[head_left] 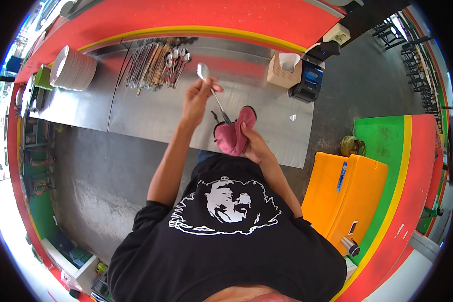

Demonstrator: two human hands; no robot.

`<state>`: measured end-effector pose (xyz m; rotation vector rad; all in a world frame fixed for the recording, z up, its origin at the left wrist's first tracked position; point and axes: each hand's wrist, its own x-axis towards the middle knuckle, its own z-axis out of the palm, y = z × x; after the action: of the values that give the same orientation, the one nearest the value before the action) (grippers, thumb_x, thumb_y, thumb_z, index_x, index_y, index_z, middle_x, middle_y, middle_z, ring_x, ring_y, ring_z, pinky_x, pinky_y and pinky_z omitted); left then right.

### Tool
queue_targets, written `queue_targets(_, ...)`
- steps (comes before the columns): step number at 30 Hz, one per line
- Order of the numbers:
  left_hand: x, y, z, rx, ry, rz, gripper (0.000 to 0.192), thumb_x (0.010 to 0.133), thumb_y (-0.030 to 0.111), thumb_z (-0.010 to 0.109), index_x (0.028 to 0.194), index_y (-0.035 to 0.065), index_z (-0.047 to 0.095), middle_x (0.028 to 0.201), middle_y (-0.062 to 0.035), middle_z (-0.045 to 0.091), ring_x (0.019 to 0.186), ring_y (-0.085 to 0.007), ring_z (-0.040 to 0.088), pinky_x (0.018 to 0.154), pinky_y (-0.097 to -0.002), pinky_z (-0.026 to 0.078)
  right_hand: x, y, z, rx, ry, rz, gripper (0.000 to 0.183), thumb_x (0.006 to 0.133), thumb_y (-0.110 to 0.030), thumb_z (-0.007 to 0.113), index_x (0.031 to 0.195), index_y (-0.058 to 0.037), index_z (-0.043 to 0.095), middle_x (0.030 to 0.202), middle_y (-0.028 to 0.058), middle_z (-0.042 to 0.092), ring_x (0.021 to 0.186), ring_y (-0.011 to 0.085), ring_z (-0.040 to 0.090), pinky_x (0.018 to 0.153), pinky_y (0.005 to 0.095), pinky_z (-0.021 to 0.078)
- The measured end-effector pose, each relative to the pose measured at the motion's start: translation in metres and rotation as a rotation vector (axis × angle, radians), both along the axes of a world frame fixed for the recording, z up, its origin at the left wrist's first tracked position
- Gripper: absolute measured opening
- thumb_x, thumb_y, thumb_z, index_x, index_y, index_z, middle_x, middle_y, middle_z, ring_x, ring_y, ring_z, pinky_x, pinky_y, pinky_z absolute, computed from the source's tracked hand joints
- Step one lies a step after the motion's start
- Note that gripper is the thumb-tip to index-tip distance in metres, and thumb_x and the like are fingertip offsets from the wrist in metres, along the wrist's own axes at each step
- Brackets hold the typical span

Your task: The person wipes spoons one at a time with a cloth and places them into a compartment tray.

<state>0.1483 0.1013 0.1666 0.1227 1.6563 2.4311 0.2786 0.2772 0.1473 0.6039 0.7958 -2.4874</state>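
My left hand [201, 97], above the steel counter, pinches a metal spoon [219, 104] just below its bowl, which points up and away from me. The spoon's handle slants down to the right, and its end meets a pink cloth [232, 137] with dark edging. My right hand [256, 142] grips this bunched cloth near the counter's front edge, thumb on top. Farther back on the steel counter [151, 120] lie several spoons [178, 66] beside a wide row of thin, wrapped-looking utensils [147, 66], whose exact kind I cannot tell.
A stack of plates [73, 70] stands at the counter's left. At its right end are a tissue box [281, 73] and a black device [306, 81]. An orange cooler box [343, 200] stands on my right, with a phone [353, 227] and a steel tumbler [349, 245] on it.
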Motion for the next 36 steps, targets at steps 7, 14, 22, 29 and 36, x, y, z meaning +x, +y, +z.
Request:
queue_targets(7,0.008,0.012,0.008,0.069,-0.013,-0.195,0.033,0.100,0.030,0.047,0.106,0.0006,0.060,0.079,-0.0030,0.064,0.084,-0.0137,0.061,0.082,-0.0295,0.045,-0.009,-0.011,0.004,-0.092,0.056,0.100,0.035,0.092,-0.026,0.061,0.116,-0.0016,0.056,0.110,0.0089,0.063,0.099,0.0195,0.063,0.087,0.0383,0.0509)
queue_targets(14,-0.015,0.004,0.020,-0.358,0.044,-0.093,0.038,0.099,0.032,0.047,0.099,-0.0013,0.065,0.078,-0.0069,0.069,0.073,-0.0108,0.061,0.073,-0.0269,0.046,-0.027,-0.034,0.010,0.589,0.280,-0.066,0.027,0.087,-0.024,0.067,0.098,0.0009,0.064,0.081,0.0044,0.065,0.065,0.0107,0.060,0.055,0.0267,0.0508)
queue_targets(22,-0.074,0.003,0.062,-0.453,0.204,-0.079,0.041,0.097,0.034,0.049,0.089,-0.0020,0.067,0.066,-0.0091,0.067,0.061,-0.0113,0.061,0.060,-0.0268,0.047,-0.063,-0.047,0.070,0.866,0.442,-0.215,0.026,0.086,-0.022,0.067,0.091,0.0039,0.066,0.076,0.0010,0.063,0.066,0.0054,0.052,0.059,0.0234,0.0431)
queue_targets(29,-0.139,0.024,0.129,-0.476,0.418,-0.092,0.040,0.097,0.031,0.050,0.088,-0.0039,0.066,0.062,-0.0098,0.065,0.058,-0.0130,0.063,0.054,-0.0279,0.047,-0.117,-0.044,0.131,1.077,0.560,-0.311,0.026,0.087,-0.021,0.067,0.090,0.0040,0.066,0.076,0.0012,0.063,0.067,0.0060,0.052,0.061,0.0243,0.0434)
queue_targets(36,-0.215,0.051,0.224,-0.717,0.742,-0.049,0.040,0.093,0.031,0.054,0.079,-0.0027,0.068,0.060,-0.0103,0.064,0.056,-0.0162,0.064,0.054,-0.0316,0.047,-0.178,-0.023,0.206,1.305,0.765,-0.457,0.025,0.086,-0.021,0.067,0.087,0.0043,0.065,0.070,0.0023,0.063,0.066,0.0055,0.051,0.060,0.0256,0.0436)
